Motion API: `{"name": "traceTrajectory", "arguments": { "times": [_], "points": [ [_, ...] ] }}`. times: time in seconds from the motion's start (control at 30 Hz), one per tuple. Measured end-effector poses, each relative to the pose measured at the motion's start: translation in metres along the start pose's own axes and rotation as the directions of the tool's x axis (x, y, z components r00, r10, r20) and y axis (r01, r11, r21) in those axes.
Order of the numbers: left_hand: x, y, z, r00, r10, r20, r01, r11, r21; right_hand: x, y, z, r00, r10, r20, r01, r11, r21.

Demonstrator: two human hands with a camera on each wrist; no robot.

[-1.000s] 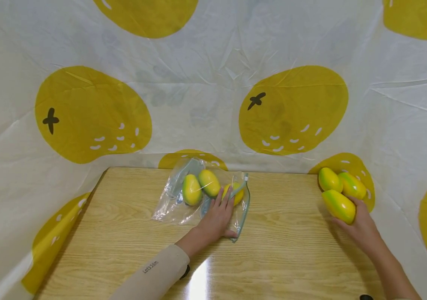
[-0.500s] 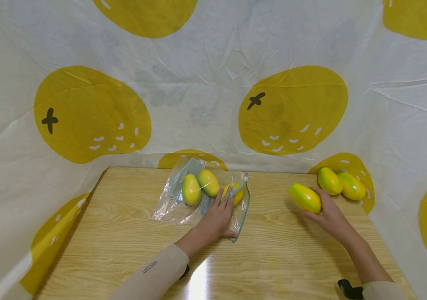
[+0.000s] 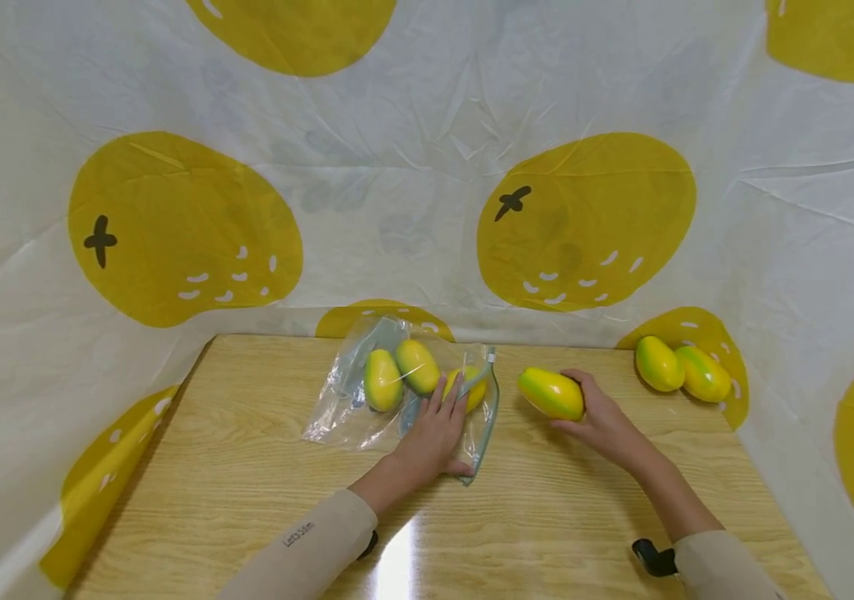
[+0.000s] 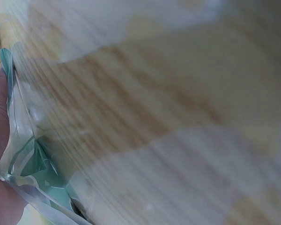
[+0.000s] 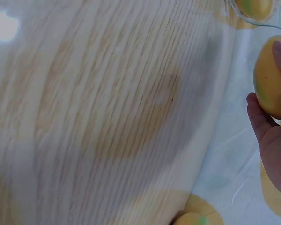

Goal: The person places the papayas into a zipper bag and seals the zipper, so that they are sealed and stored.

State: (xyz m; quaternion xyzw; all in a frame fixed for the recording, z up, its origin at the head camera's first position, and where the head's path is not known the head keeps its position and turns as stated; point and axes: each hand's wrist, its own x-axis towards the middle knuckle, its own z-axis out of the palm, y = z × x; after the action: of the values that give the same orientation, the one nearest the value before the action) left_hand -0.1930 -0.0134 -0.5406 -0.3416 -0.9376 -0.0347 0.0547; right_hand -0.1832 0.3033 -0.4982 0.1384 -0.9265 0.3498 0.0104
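A clear zip bag [image 3: 332,427] with a green-edged mouth lies on the table, its opening facing right. Three yellow-green mangoes [image 3: 384,381] show inside it, the rightmost partly behind my fingers. My left hand [image 3: 427,437] rests on the bag near the mouth, fingers straight and thumb at its lower corner. The bag's green strip [image 4: 5,65] runs beside that hand in the left wrist view. My right hand [image 3: 605,423] grips another mango [image 3: 550,393] just right of the bag mouth. Thumb and fingers wrap this mango [image 5: 270,79] in the right wrist view.
Two more mangoes [image 3: 659,364] sit side by side at the table's back right corner. A white cloth [image 3: 397,225] printed with yellow fruit hangs behind and along both sides of the wooden table [image 3: 247,483].
My right hand has carried one mango leftward from the group at the back right to beside the bag mouth. The left hand and bag have stayed in place.
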Motion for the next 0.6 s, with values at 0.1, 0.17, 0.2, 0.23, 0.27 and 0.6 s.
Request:
{"name": "traceTrajectory", "arguments": {
  "times": [0.1, 0.17, 0.2, 0.23, 0.27, 0.6],
  "points": [
    [0.0, -0.001, 0.0, 1.0, 0.002, -0.004, -0.001, 1.0, 0.008, 0.005, -0.003, 0.004, 0.999, -0.021, 0.029, 0.021, 1.0, -0.005],
    [0.0, -0.001, 0.001, 1.0, 0.001, -0.003, -0.001, 1.0, 0.011, 0.008, -0.007, 0.005, 0.998, -0.027, 0.056, 0.027, 1.0, -0.001],
    [0.0, -0.001, 0.001, 1.0, 0.001, -0.003, -0.001, 1.0, 0.009, 0.01, -0.008, 0.005, 0.997, -0.024, 0.071, 0.024, 1.0, 0.003],
    [0.0, -0.001, 0.001, 1.0, 0.001, -0.003, -0.001, 1.0, 0.007, 0.011, -0.009, 0.005, 0.996, -0.025, 0.084, 0.025, 1.0, 0.002],
    [0.0, -0.001, 0.001, 1.0, 0.002, -0.003, -0.002, 1.0, 0.006, 0.012, -0.01, 0.006, 0.995, -0.027, 0.095, 0.027, 1.0, 0.003],
    [0.0, 0.0, 0.0, 1.0, -0.002, 0.005, 0.003, 1.0, -0.031, 0.024, -0.016, 0.017, 0.987, -0.058, 0.15, 0.062, 0.998, -0.023]
  ]
}}
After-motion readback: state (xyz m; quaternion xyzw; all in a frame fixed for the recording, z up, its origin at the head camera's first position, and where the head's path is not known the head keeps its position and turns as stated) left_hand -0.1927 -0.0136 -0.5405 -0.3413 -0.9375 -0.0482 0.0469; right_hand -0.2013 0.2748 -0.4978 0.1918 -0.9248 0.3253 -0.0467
